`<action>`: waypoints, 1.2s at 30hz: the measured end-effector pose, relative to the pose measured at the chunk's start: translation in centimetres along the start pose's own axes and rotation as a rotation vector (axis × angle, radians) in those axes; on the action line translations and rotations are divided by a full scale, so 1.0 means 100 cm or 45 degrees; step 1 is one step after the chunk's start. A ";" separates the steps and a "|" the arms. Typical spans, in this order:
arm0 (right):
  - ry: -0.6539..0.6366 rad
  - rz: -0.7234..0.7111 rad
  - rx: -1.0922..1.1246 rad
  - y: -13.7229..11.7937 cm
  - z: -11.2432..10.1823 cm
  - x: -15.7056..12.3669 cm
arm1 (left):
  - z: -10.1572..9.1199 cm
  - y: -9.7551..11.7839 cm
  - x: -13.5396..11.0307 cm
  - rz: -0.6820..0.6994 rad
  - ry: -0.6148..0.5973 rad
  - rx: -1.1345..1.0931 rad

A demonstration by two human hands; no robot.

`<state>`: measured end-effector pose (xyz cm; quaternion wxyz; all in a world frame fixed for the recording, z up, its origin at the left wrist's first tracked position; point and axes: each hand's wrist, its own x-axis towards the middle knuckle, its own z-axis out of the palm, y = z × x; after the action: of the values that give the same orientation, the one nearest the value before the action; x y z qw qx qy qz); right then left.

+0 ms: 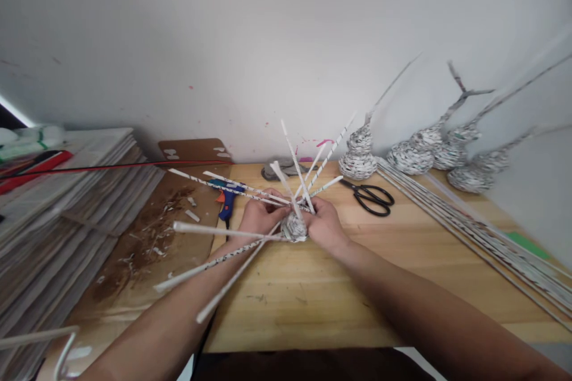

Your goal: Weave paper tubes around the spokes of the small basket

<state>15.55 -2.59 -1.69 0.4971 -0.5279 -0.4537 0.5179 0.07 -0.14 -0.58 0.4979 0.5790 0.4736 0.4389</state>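
Between my two hands is a small woven ball of rolled newspaper (294, 228), with several white paper tubes (218, 230) fanning out from it to the left, upward and to the right. My left hand (263, 214) is closed on its left side, thumb and fingers pressed near the tube bases. On the other side my right hand (325, 223) wraps round the weave, its fingertips partly hidden behind the tubes. The piece is held above the wooden tabletop (304, 309), close to the middle of the table.
Black-handled scissors (373, 199) lie right of my hands; a blue glue gun (227, 199) lies left. Several gourd-shaped woven paper pieces (357, 155) stand along the wall. Long paper tubes (473, 232) lie at right. Stacked paper (84, 214) and scrap-strewn cardboard (147, 244) fill the left.
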 end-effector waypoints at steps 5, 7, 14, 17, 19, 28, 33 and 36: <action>0.015 -0.030 -0.080 0.002 -0.003 0.001 | -0.006 -0.005 0.004 -0.101 -0.182 -0.112; 0.020 -0.023 -0.107 0.003 -0.003 0.002 | -0.008 -0.005 0.003 -0.147 -0.267 -0.141; -0.062 -0.024 -0.137 0.001 -0.001 -0.001 | -0.011 -0.004 0.002 -0.001 -0.132 0.105; -0.075 -0.039 -0.188 0.002 -0.001 -0.001 | -0.010 -0.004 0.002 -0.031 -0.137 0.089; -0.056 -0.046 -0.216 0.003 -0.002 0.001 | -0.010 -0.005 0.002 -0.056 -0.150 0.066; -0.076 -0.008 -0.233 0.005 -0.004 0.003 | -0.005 -0.013 0.004 -0.016 -0.064 0.016; -0.070 -0.129 -0.331 0.006 -0.004 0.002 | -0.003 -0.016 0.005 -0.089 -0.017 -0.053; 0.001 -0.188 -0.399 0.007 -0.005 0.002 | -0.004 -0.016 0.006 -0.097 -0.007 -0.068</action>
<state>16.02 -2.50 -2.38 0.4456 -0.5644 -0.5662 0.4028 -0.46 0.57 -2.12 0.5309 0.5482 0.4820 0.4304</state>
